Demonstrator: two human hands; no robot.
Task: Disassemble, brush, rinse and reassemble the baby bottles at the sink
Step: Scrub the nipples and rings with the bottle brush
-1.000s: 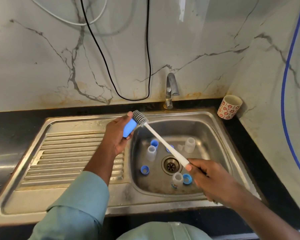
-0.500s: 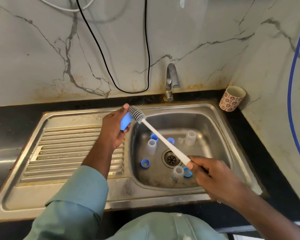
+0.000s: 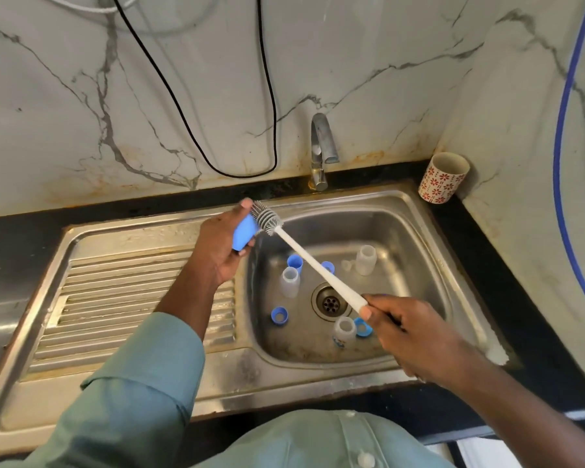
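My left hand (image 3: 222, 244) grips a blue bottle cap (image 3: 244, 236) above the sink's left rim. My right hand (image 3: 409, 332) holds the white handle of a bottle brush (image 3: 313, 261); its grey bristle head (image 3: 265, 218) lies against the cap's open end. In the steel sink basin (image 3: 416, 251) stand three clear bottle bodies: one at left (image 3: 289, 282), one at the back right (image 3: 366, 260) and one in front (image 3: 344, 331). Blue rings and caps lie around them (image 3: 279, 315), (image 3: 295, 261), (image 3: 363, 327). A clear teat (image 3: 347, 264) lies beside the back bottle.
The tap (image 3: 321, 146) stands at the back of the sink, no water running. A ribbed draining board (image 3: 122, 298) lies to the left. A red-patterned cup (image 3: 443, 179) sits on the black counter at the back right. A black cable (image 3: 217, 136) hangs on the marble wall.
Both hands have stayed in about the same pose, brush head at the blue cap. The camera has tilted slightly, shifting the scene down and right.
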